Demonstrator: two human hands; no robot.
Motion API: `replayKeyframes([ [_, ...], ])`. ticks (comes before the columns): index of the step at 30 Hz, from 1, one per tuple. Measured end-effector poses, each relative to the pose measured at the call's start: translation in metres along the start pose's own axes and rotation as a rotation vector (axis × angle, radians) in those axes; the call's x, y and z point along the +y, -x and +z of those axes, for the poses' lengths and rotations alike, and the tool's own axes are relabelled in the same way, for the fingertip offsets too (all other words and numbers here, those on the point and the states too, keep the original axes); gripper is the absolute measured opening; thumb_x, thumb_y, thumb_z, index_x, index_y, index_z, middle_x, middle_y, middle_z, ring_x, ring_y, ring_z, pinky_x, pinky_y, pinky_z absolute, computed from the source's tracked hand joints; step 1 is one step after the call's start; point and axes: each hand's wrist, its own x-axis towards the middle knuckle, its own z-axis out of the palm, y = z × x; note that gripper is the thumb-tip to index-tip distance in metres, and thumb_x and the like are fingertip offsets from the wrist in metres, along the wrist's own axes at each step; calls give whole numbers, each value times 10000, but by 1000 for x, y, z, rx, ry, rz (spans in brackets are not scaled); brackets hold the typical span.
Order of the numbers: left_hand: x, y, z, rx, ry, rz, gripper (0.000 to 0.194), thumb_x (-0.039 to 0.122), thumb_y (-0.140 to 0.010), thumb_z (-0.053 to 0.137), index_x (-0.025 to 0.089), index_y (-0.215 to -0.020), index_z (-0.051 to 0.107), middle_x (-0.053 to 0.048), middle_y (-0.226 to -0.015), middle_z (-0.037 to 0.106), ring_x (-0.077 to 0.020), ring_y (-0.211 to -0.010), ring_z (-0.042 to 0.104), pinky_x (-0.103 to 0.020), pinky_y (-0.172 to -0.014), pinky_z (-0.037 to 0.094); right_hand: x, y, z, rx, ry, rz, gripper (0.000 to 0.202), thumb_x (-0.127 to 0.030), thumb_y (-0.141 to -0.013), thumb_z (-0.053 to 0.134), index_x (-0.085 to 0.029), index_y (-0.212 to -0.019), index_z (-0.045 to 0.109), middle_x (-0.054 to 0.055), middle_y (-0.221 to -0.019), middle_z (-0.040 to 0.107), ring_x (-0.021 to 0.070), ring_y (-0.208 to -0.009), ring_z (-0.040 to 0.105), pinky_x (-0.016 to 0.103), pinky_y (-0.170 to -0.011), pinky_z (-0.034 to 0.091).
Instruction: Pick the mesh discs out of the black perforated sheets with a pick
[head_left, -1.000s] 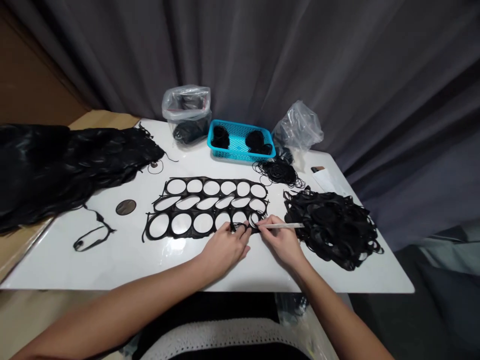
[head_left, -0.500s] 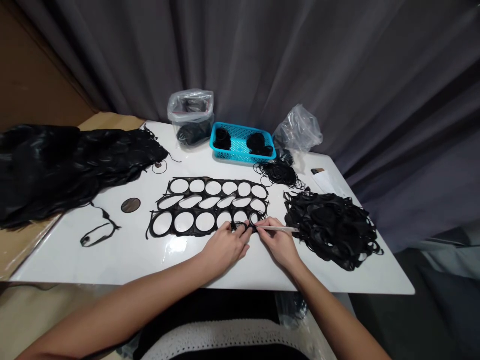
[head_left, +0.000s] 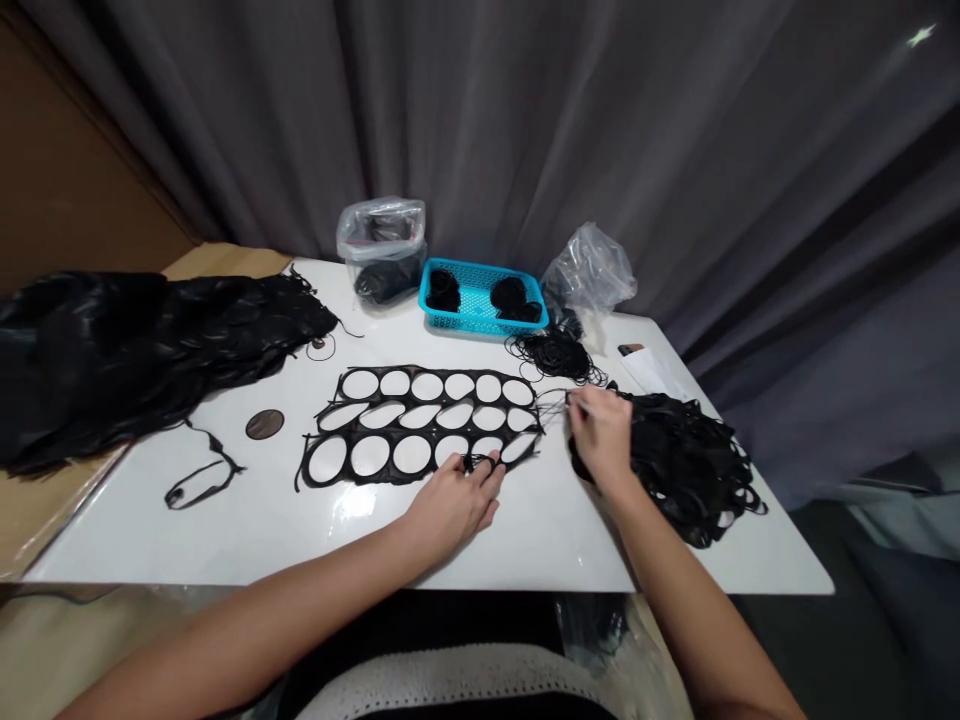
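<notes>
My left hand (head_left: 457, 502) presses down on the front edge of a black sheet (head_left: 396, 484) that has rows of round holes cut through it. A small bunch of thin black rings (head_left: 478, 461) is caught at its fingertips. My right hand (head_left: 604, 438) is closed, off the sheet's right end, around slim pale tweezers (head_left: 585, 407) that are mostly hidden by the fingers. A fine dark strand (head_left: 553, 391) stretches between the sheet's right end and the fingertips. Beneath and beside this hand lies a heap of black ring-shaped scraps (head_left: 682, 460).
Behind the sheet stand a blue basket (head_left: 482, 325) holding black bundles, a bag-lined clear tub (head_left: 382, 250) and a crumpled plastic bag (head_left: 592, 268). Black cord loops (head_left: 556, 355) lie near the basket. At left are a large black pile (head_left: 150, 360), a dark disc (head_left: 265, 424) and a loose strip (head_left: 214, 490).
My right hand has moved right and away from the sheet, drawing a strand with it. The sheet's front right hole has become narrow and slanted. My left hand stays put.
</notes>
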Motion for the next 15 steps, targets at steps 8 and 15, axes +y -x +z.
replayKeyframes([
  [8,9,22,-19,69,84,20,427,295,-989,497,150,-1390,476,-123,-1340,607,-175,-785,663,-363,-805,377,2,-15,-9,-139,-452,307,291,-481,-815,604,-237,-679,519,18,-653,644,195,-628,552,302,-624,399],
  [15,9,45,-9,30,-21,-179,395,283,-1000,487,112,-1355,513,-113,-1189,679,-189,-702,654,-383,-791,381,-82,39,5,-533,-775,182,175,-377,-898,587,-221,-835,635,40,-896,719,218,-869,648,328,-808,464],
])
